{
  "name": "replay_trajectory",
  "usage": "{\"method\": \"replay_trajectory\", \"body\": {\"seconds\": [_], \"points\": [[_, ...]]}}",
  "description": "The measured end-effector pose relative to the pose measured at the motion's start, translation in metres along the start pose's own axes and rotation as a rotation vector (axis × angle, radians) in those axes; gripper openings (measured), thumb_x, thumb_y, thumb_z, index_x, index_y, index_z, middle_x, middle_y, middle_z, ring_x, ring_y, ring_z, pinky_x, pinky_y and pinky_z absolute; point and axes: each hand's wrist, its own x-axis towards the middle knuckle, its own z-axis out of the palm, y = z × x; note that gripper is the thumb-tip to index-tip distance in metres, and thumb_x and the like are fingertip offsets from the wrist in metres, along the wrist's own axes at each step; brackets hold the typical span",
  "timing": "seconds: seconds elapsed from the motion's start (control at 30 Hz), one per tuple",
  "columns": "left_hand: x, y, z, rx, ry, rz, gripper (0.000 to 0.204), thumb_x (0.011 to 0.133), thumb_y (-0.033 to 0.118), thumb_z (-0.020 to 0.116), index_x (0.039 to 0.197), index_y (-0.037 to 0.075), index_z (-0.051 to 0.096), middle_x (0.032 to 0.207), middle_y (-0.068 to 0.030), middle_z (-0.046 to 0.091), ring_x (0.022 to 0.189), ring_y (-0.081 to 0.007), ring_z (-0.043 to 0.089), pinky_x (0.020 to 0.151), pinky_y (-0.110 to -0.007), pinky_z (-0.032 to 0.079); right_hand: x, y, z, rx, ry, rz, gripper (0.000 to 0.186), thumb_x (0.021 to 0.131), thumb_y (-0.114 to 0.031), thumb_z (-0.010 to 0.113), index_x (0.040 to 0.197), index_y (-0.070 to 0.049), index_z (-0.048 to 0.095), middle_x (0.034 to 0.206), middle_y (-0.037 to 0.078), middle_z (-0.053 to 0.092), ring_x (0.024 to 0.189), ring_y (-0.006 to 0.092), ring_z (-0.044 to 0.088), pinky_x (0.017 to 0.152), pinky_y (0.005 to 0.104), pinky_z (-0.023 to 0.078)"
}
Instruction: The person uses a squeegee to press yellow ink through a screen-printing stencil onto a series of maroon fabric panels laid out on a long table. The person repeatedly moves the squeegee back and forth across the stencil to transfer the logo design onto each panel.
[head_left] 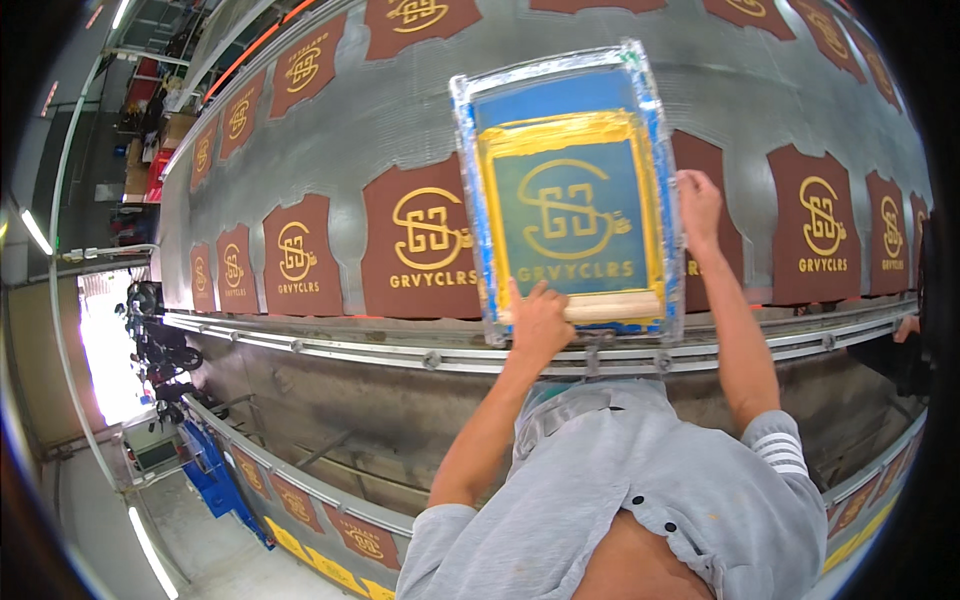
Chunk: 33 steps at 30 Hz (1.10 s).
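The printing frame (568, 190) is just beyond the metal rail (370, 353), its long axis running away from and across the rail's line, far end leaning slightly left; its mesh emblem (568, 215) reads upright, foot toward the rail. The left hand (540, 322), near the rail, lays its fingers over the frame's near-left corner, by a pale wooden bar (620, 306) roughly parallel to the rail. The right hand (700, 212), farther from the rail, bends its fingers at the frame's right side; whether either grips, I cannot tell. Brown panels (420, 240) lie beyond the rail
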Motion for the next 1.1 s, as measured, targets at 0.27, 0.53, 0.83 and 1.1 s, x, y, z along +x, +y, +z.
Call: {"method": "replay_trajectory", "body": {"seconds": [0.27, 0.53, 0.83, 1.1], "points": [[-0.053, -0.214, -0.06, 0.112, -0.047, 0.05, 0.022, 0.066, 0.01, 0.066, 0.086, 0.008, 0.075, 0.095, -0.0092, 0.073, 0.119, -0.03, 0.061, 0.112, -0.072, 0.018, -0.103, -0.042, 0.197, 0.237, -0.066, 0.17, 0.024, 0.093, -0.019, 0.064, 0.102, 0.003, 0.07, 0.072, 0.003, 0.064, 0.065, 0.0088, 0.056, 0.06, 0.0281, 0.045], [-0.068, -0.271, -0.06, 0.034, -0.081, 0.1, 0.027, 0.07, 0.008, 0.07, 0.097, 0.009, 0.072, 0.102, -0.0077, 0.073, 0.117, -0.0253, 0.062, 0.111, -0.064, 0.029, -0.119, -0.058, 0.242, 0.214, -0.046, 0.206, 0.023, 0.093, -0.02, 0.065, 0.102, 0.0, 0.072, 0.067, -0.003, 0.058, 0.06, 0.0051, 0.049, 0.054, 0.0257, 0.039], [-0.097, -0.263, -0.059, -0.076, 0.013, 0.06, 0.036, 0.069, 0.002, 0.067, 0.103, 0.009, 0.073, 0.104, -0.0115, 0.073, 0.103, -0.0304, 0.067, 0.094, -0.045, 0.051, -0.115, -0.054, 0.255, -0.171, 0.035, 0.052, 0.027, 0.09, -0.026, 0.062, 0.103, -0.004, 0.072, 0.086, 0.016, 0.072, 0.08, 0.0292, 0.069, 0.074, 0.039, 0.051], [-0.011, -0.277, -0.085, 0.041, -0.462, -0.099, 0.028, 0.07, 0.008, 0.063, 0.094, 0.009, 0.078, 0.094, -0.021, 0.072, 0.09, -0.039, 0.07, 0.08, -0.046, 0.056, -0.115, -0.067, 0.254, -0.305, 0.062, 0.018, 0.027, 0.09, -0.028, 0.061, 0.102, -0.008, 0.074, 0.091, 0.016, 0.072, 0.089, 0.0345, 0.068, 0.081, 0.0418, 0.051]]}}
